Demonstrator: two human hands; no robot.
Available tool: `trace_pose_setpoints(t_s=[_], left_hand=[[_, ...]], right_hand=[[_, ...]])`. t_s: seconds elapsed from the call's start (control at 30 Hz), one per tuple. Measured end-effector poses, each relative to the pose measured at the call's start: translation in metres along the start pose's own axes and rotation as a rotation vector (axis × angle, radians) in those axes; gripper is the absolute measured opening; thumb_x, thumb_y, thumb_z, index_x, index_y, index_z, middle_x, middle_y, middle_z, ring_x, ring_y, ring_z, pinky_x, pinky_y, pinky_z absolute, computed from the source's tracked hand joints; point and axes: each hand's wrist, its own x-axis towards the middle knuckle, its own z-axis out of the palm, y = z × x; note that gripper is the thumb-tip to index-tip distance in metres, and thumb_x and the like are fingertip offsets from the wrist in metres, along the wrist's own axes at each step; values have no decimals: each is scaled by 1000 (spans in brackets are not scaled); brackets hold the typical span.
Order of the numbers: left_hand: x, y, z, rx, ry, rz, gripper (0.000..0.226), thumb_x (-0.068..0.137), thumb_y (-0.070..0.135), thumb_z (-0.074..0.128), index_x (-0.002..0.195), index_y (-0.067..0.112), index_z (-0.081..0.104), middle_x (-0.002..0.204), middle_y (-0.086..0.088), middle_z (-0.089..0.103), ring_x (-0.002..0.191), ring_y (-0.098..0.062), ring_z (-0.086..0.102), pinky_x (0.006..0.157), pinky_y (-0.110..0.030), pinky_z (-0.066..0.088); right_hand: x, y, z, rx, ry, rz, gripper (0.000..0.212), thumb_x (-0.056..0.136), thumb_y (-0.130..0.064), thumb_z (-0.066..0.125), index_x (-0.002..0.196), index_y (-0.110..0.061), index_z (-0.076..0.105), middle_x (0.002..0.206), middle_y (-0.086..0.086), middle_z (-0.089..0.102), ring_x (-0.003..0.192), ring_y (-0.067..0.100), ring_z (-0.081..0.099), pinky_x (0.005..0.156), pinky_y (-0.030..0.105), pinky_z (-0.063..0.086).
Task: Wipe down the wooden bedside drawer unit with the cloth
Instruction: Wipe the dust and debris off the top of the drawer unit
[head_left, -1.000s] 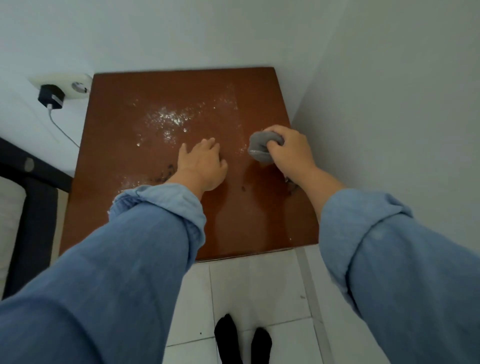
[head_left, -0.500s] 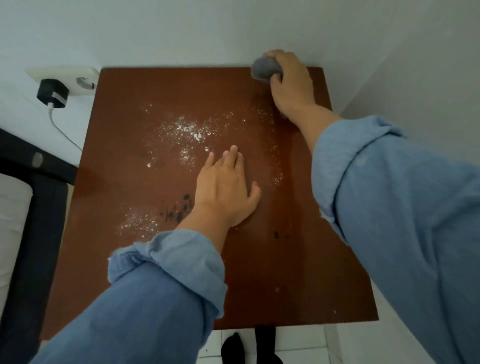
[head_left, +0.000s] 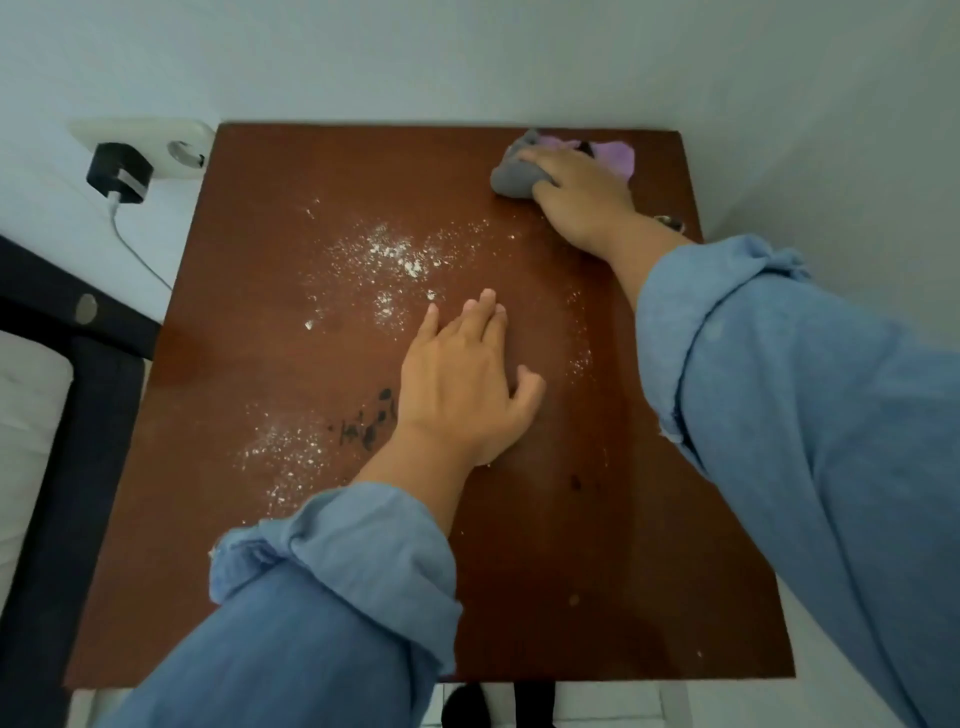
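Two hands on drawer unit (head_left: 623, 545); right hand (head_left: 582, 200) grips cloth (head_left: 511, 179).

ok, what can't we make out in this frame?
- Drawer fronts: head view shows only the wooden top; no drawers visible.
- Top under the left hand and left sleeve: covered.
- Cloth: partly under the right hand; its grip is mostly hidden.
- Small object by the right wrist: too small to identify.
- Cable: passes behind the top's edge.

Both arms wear light blue sleeves (head_left: 810, 415) with rolled cuffs (head_left: 337, 540) above bare hands, and dark socks (head_left: 462, 706) show below.
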Motion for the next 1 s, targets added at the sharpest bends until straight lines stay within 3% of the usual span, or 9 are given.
trace_pose_setpoints(t_s=[0.2,0.37,0.57,1.0], left_hand=[[-7,-2,0,-63,-51,-12,74,83,40,14,150,11,27,159,-2,20,146,-13,17,120,-41,-3],[-54,2,-5,-40,-66,-27,61,95,36,24,151,10,23,160,-3,17,147,-15,12,120,-40,-3],[-105,7,6,-31,-109,-38,61,96,34,26,152,10,20,161,-3,13,148,-15,10,120,-43,-1],[-120,16,-1,25,-236,-37,61,97,37,21,153,12,16,162,-2,7,148,-17,10,119,-48,-5]], right_hand=[[-96,-16,16,17,-3,-32,44,91,-19,40,131,-34,50,148,-11,40,138,12,30,110,34,21],[-182,-30,20,-10,12,-7,46,90,-20,41,132,-36,49,148,-14,38,141,9,25,114,35,13],[-267,-50,36,-16,27,50,49,83,-26,35,128,-39,51,147,-16,39,141,10,26,115,37,13],[-365,-67,54,83,86,98,48,80,-24,36,121,-37,58,142,-16,47,139,9,30,114,32,11]])
